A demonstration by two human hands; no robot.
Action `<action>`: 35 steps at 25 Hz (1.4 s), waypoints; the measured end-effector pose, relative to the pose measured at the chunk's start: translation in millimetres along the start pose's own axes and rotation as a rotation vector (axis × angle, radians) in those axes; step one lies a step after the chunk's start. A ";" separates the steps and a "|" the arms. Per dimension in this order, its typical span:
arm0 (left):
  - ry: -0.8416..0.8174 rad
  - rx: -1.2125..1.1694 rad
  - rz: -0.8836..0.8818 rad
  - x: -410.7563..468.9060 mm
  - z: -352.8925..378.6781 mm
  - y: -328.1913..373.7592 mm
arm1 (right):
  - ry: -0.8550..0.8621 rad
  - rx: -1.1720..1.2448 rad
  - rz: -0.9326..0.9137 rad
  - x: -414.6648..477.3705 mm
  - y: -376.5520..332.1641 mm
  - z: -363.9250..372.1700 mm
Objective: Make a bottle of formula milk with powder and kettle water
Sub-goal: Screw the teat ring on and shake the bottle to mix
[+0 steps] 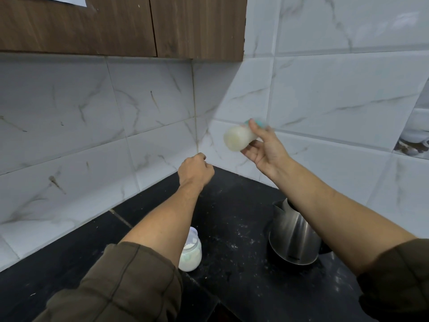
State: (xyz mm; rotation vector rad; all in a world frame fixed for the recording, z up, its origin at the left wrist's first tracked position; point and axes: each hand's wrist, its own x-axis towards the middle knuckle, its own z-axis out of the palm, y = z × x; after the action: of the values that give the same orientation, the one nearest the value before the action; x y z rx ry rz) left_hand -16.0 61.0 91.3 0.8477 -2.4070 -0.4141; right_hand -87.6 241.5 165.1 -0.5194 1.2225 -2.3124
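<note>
Currently my right hand (264, 147) is raised toward the tiled corner with the forearm stretched out. Its fingers (249, 151) and thumb wrap round the neck end of the bottle (238, 138). The bottle is in the air, well above the counter (232, 217). It lies nearly on its side with its base toward me and is motion-blurred.

My left hand (195, 168) hovers lower and to the left, back facing me. Its fingers are curled under into a fist and nothing shows in them.

Count: one bottle, one powder jar (192, 254), one kettle (294, 238).

Bottle: pale body filled with creamy white liquid, teal cap end partly hidden behind my thumb.

The jar stands on the counter beside my left forearm. The steel kettle stands under my right forearm.
</note>
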 end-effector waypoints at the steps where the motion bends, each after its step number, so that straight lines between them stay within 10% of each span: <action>1: 0.002 0.004 -0.003 -0.7 -0.3 -0.3 | 0.067 0.092 0.009 4.3 -0.2 -1.1; 7: 0.001 0.021 0.020 -0.6 0.3 4.0 | -0.226 -0.299 0.061 -7.3 3.0 -2.8; 12: 0.002 0.014 0.006 -0.7 -1.9 4.2 | 0.041 0.066 0.027 7.9 -6.5 -8.3; 17: -0.008 0.010 0.018 0.5 -0.1 8.1 | -0.225 -0.315 0.082 -3.8 3.8 -7.9; 22: -0.003 0.014 0.003 0.3 -1.6 5.6 | 0.036 0.057 0.050 8.6 -1.7 -6.2; 26: 0.000 0.012 -0.006 0.7 -0.6 5.4 | -0.244 -0.318 0.091 -3.9 1.2 -6.5; 31: 0.000 0.008 -0.005 -1.2 -5.9 5.3 | -0.005 0.012 0.067 5.7 2.2 -4.9; 35: 0.003 0.023 0.003 0.0 -3.2 7.6 | -0.208 -0.282 0.118 0.1 7.8 -5.8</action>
State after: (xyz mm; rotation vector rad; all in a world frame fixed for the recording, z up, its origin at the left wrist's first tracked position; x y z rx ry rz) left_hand -17.8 66.4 97.3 0.8544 -2.4142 -0.3844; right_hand -89.0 241.5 155.5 -0.7442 1.4413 -1.9442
